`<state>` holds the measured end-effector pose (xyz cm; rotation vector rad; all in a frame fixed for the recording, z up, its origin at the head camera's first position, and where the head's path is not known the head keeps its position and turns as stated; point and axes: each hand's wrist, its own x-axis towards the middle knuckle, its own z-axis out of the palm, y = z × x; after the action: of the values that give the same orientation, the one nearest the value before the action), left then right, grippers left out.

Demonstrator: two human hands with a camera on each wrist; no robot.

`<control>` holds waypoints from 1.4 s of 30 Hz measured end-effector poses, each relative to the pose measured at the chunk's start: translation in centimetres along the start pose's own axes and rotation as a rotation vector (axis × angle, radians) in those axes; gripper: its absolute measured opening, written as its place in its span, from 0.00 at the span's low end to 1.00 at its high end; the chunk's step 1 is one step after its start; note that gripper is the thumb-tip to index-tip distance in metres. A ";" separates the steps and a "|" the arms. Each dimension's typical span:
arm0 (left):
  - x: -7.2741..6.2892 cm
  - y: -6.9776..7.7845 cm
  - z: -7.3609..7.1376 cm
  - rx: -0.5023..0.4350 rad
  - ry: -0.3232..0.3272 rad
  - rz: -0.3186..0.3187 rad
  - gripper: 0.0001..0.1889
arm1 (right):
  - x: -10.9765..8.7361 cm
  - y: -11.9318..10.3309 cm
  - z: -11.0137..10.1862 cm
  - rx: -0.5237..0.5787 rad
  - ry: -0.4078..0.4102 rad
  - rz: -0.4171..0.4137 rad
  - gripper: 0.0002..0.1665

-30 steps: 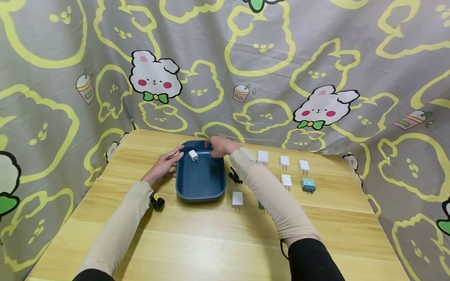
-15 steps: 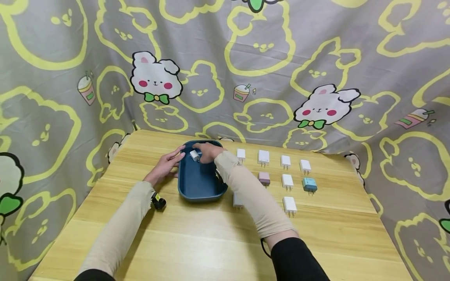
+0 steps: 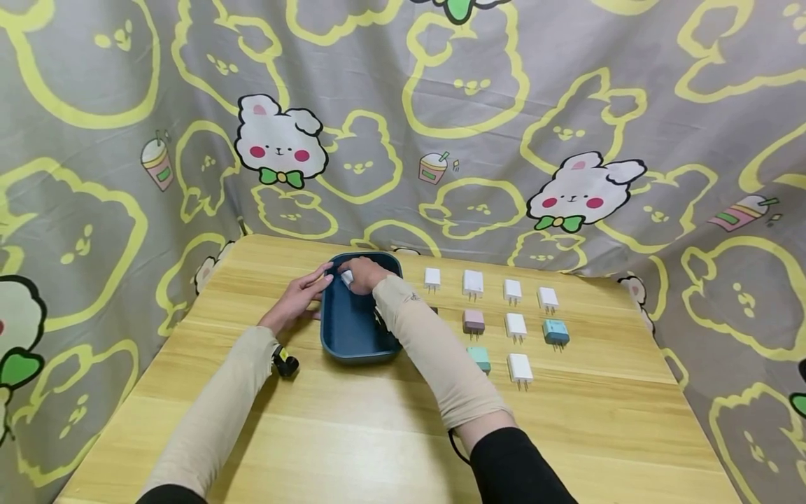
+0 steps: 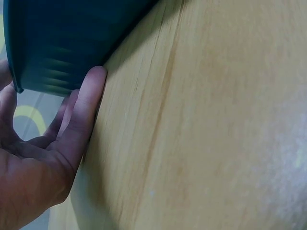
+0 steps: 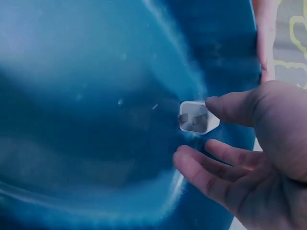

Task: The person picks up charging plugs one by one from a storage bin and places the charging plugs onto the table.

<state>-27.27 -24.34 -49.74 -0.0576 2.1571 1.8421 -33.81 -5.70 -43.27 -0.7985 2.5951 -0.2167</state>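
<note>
A dark blue tray (image 3: 352, 339) stands on the wooden table. My left hand (image 3: 296, 299) rests against its left side, fingers fairly straight; in the left wrist view one fingertip touches the outer wall (image 4: 53, 52). Inside the tray, near its far left corner, lies a small white charger plug (image 5: 194, 117), its two metal prongs facing the camera in the right wrist view. My right hand (image 3: 364, 274) reaches into the tray around it. The thumb touches the plug's edge, while the other fingers (image 5: 201, 177) lie just below it with a narrow gap.
Right of the tray, several charger plugs stand in rows: white ones like this plug (image 3: 473, 282), a pink plug (image 3: 474, 321), a blue plug (image 3: 555, 331) and a green plug (image 3: 478, 358). A patterned curtain (image 3: 378, 168) hangs behind the table (image 3: 352, 434).
My right hand has moved left and down from the tray's far right rim to the white charger plug inside. The left hand stays at the tray's side.
</note>
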 end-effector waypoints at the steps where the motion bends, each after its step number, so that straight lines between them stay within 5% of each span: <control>1: 0.0 0.1 0.0 -0.006 -0.001 -0.004 0.30 | 0.1 0.0 0.1 0.011 0.005 0.002 0.31; 12: -1.0 2.1 0.6 -0.036 -0.035 -0.035 0.30 | 0.0 0.6 0.4 0.122 0.042 0.046 0.19; 20: 0.1 0.6 0.3 -0.011 0.002 -0.016 0.32 | -0.5 1.2 0.0 0.181 0.059 0.053 0.10; 29: 0.2 0.1 0.2 0.004 0.021 -0.011 0.32 | -0.7 1.8 0.0 0.204 0.056 0.059 0.14; 36: -1.1 2.2 0.6 -0.034 0.004 -0.051 0.30 | -1.3 2.4 -0.4 0.250 0.057 0.065 0.10; 42: -1.3 2.3 0.6 -0.025 0.001 -0.051 0.30 | -1.8 3.0 -0.6 0.278 0.067 0.049 0.10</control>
<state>-26.43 -23.59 -47.26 -0.1185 2.1134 1.8416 -34.22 -2.23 -42.94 -0.6361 2.5648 -0.5840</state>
